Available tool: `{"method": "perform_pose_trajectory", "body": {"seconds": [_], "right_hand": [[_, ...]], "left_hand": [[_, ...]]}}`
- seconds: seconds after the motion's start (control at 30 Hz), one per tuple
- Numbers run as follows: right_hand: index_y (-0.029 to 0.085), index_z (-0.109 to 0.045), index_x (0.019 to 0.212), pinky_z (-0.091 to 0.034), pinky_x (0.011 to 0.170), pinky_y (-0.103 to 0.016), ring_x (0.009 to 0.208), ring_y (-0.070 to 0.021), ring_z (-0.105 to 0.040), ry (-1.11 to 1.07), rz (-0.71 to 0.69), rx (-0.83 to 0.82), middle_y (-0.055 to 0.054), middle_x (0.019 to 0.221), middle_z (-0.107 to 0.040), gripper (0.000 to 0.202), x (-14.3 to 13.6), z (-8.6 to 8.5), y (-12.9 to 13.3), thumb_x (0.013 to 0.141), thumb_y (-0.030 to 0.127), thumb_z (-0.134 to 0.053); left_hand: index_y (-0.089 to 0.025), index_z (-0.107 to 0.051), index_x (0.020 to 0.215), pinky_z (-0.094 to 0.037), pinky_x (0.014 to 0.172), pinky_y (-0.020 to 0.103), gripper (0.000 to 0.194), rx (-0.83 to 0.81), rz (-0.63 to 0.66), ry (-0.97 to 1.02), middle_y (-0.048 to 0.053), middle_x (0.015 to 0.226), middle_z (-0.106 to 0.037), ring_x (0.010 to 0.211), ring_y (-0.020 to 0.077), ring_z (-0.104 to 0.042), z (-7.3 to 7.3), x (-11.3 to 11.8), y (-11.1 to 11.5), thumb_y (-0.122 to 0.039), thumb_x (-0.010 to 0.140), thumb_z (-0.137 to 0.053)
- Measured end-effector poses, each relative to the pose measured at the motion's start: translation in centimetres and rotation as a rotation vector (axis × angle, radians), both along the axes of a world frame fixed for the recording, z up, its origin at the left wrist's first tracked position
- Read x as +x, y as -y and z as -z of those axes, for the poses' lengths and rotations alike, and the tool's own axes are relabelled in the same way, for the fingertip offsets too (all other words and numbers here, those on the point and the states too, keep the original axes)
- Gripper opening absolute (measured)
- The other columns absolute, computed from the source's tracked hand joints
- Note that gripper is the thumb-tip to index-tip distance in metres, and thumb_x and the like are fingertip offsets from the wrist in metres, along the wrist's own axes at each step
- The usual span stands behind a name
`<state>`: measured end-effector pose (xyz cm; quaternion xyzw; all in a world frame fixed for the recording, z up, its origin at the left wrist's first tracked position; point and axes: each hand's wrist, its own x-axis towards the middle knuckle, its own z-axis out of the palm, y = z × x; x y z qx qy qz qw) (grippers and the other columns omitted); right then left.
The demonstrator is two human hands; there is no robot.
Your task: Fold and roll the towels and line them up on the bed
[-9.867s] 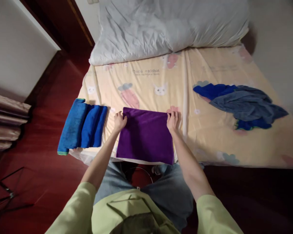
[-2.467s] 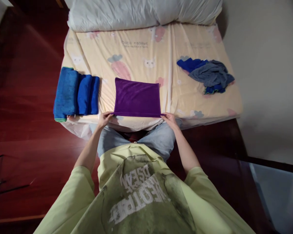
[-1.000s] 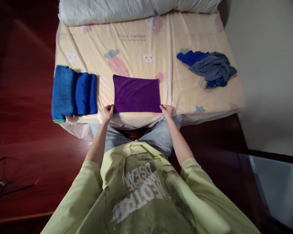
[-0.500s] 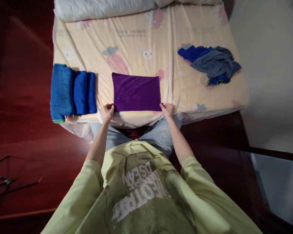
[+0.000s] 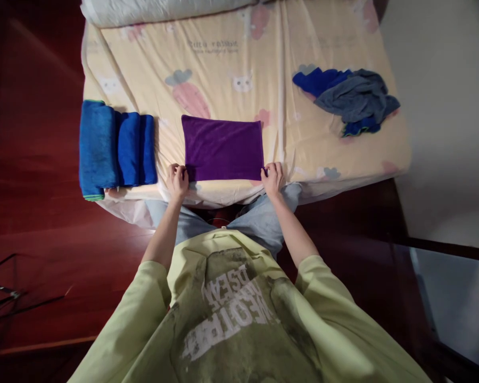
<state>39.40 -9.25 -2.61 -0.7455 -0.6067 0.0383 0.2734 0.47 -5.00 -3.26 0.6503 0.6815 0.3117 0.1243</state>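
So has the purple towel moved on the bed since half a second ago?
No. The purple towel still lies just below the carrot print, beside the folded blue towels; only the camera view shifted.

three folded blue towels [image 5: 115, 149] lie side by side at the bed's [image 5: 223, 64] left edge. a crumpled blue and grey cloth heap [image 5: 349, 98] sits far right.
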Motion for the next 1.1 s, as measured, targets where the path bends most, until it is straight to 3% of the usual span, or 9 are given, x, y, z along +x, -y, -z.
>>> {"method": "perform_pose_trajectory", "body": {"seconds": [0.1,0.2,0.3,0.5,0.63,0.83,1.1], "right_hand": [[0.024,-0.075,0.102,-0.050,0.104,-0.044,0.113,-0.0257,-0.064,0.068,-0.234,-0.009,-0.010,0.114,-0.072,0.029,0.5,0.5,0.3,0.101,0.019,-0.047],[0.023,-0.074,0.124,-0.047,0.110,-0.046,0.125,-0.0265,-0.063,0.096,-0.501,-0.071,-0.010,0.128,-0.072,0.038,1.4,0.8,0.5,0.100,0.014,-0.046],[0.022,-0.067,0.139,-0.044,0.116,-0.047,0.136,-0.0258,-0.058,0.082,-0.591,-0.119,-0.009,0.141,-0.067,0.046,2.3,0.5,0.9,0.100,0.015,-0.043],[0.022,-0.061,0.146,-0.041,0.121,-0.051,0.144,-0.0285,-0.053,0.042,-0.586,-0.185,-0.009,0.150,-0.060,0.050,2.9,-0.4,1.3,0.098,0.029,-0.054],[0.022,-0.067,0.138,-0.044,0.119,-0.053,0.138,-0.0286,-0.059,-0.041,-0.508,-0.124,-0.008,0.143,-0.066,0.047,2.5,0.3,0.7,0.094,0.023,-0.053],[0.026,-0.072,0.129,-0.048,0.118,-0.053,0.131,-0.0268,-0.064,-0.197,-0.412,-0.041,-0.004,0.134,-0.072,0.055,2.2,1.4,0.2,0.082,0.007,-0.053],[0.025,-0.076,0.119,-0.053,0.114,-0.050,0.122,-0.0231,-0.068,-0.328,-0.320,0.031,-0.004,0.121,-0.076,0.060,1.7,1.4,0.0,0.072,0.002,-0.047]], "left_hand": [[-0.025,-0.072,0.114,-0.041,0.115,0.050,0.027,0.057,0.296,-0.039,0.012,0.142,-0.063,0.136,0.0302,-0.055,0.4,-1.0,-0.3,-0.027,0.099,-0.050],[-0.023,-0.069,0.128,-0.040,0.119,0.052,0.039,0.017,0.605,-0.022,0.011,0.146,-0.063,0.142,0.0274,-0.053,0.8,-2.2,-0.7,-0.025,0.101,-0.041],[-0.021,-0.062,0.143,-0.038,0.123,0.053,0.048,-0.017,0.715,-0.019,0.011,0.151,-0.060,0.147,0.0274,-0.050,1.0,-3.1,-0.8,-0.028,0.100,-0.042],[-0.024,-0.058,0.150,-0.027,0.129,0.059,0.062,-0.121,0.671,0.022,0.009,0.155,-0.055,0.149,0.0331,-0.045,0.9,-3.1,-0.7,-0.046,0.091,-0.058],[-0.025,-0.061,0.146,-0.029,0.129,0.058,0.061,-0.165,0.606,0.070,0.007,0.152,-0.058,0.147,0.0326,-0.048,1.0,-2.7,-0.9,-0.049,0.090,-0.059],[-0.024,-0.067,0.138,-0.035,0.126,0.055,0.051,-0.164,0.539,0.194,0.006,0.143,-0.066,0.142,0.0298,-0.055,1.4,-2.7,-1.4,-0.046,0.092,-0.056],[-0.024,-0.078,0.115,-0.044,0.121,0.049,0.033,-0.116,0.405,0.420,0.003,0.124,-0.076,0.128,0.0244,-0.066,1.6,-2.8,-1.8,-0.025,0.090,-0.057]]}}
